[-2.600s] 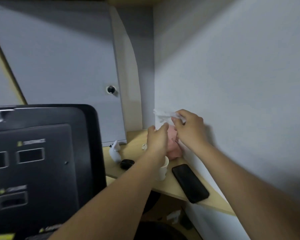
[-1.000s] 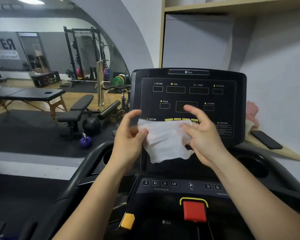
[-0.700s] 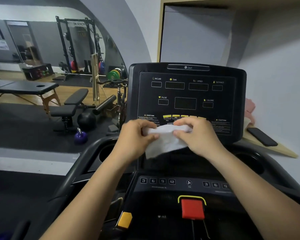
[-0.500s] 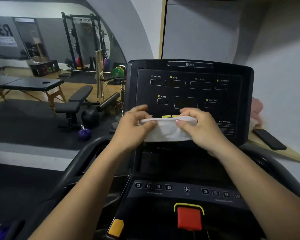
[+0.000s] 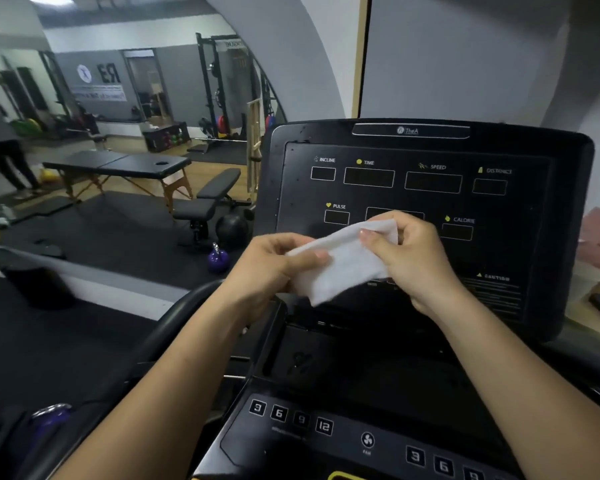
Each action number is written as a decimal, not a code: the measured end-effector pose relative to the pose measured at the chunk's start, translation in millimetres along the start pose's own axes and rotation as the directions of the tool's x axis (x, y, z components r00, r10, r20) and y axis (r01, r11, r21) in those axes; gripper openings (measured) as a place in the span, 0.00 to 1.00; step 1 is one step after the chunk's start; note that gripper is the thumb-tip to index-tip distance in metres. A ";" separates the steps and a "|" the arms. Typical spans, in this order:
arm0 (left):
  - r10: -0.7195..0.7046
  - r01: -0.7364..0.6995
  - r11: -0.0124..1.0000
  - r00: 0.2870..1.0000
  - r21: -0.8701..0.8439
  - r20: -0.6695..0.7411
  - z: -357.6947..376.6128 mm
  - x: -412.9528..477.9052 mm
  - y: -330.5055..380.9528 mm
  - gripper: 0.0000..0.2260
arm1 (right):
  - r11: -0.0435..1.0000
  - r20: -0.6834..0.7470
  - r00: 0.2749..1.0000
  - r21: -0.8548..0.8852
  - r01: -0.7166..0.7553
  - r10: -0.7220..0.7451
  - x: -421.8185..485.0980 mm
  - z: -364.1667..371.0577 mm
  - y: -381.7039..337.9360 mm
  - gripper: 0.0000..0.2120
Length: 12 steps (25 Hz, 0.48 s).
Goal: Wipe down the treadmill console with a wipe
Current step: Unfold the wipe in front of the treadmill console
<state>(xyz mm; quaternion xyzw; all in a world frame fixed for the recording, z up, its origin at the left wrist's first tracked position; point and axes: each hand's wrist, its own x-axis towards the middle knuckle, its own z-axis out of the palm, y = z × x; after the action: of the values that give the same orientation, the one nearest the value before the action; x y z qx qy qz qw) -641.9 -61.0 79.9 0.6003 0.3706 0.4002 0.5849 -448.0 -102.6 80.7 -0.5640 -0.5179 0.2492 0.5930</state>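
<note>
Because the wipe (image 5: 340,268) is held up between both hands, just in front of the lower half of the treadmill console (image 5: 430,188), it looks as though it is being shaped into a pad before it meets the panel. The left hand (image 5: 271,265) grips the wipe's left end, thumb laid across the top and fingers curled beneath. The right hand (image 5: 413,258) pinches the upper right corner between thumb and fingertips. Holding the sheet at two ends pulls it fairly flat, and a flat face would suit a broad, smooth screen better than a crumpled ball. Whether the wipe touches the console I cannot tell. It appears to hang clear of it, hiding part of the centre display window.

The wipe is white and soft, doubled into a rough band that slopes upward from left to right, with a loose lower corner hanging down. The console behind it is black, with unlit windows labelled INCLINE, TIME, SPEED, DISTANCE, PULSE and CALORIE. A strip of number keys (image 5: 290,415) and a fan key (image 5: 368,439) lie nearer the person. By my reading, the wiping itself has not yet begun.
</note>
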 end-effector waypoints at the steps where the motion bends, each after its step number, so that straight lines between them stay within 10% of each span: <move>1: -0.013 0.012 0.999 1.000 0.050 0.021 0.4 -0.1 -1.2 0.04 | 0.999 0.051 0.998 -0.022 0.035 -0.034 3.0 1.1 1.2 0.03; 12: 0.033 -0.037 0.999 0.990 -0.029 -0.135 -18.6 20.5 -23.7 0.02 | 0.998 0.320 0.945 -0.011 0.069 -0.062 10.4 48.3 9.6 0.05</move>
<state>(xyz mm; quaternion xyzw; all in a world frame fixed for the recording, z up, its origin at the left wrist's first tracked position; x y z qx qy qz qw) -650.0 -33.8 57.1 0.5692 0.3921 0.4557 0.5609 -485.0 -71.3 66.9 -0.5052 -0.6281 0.3118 0.5031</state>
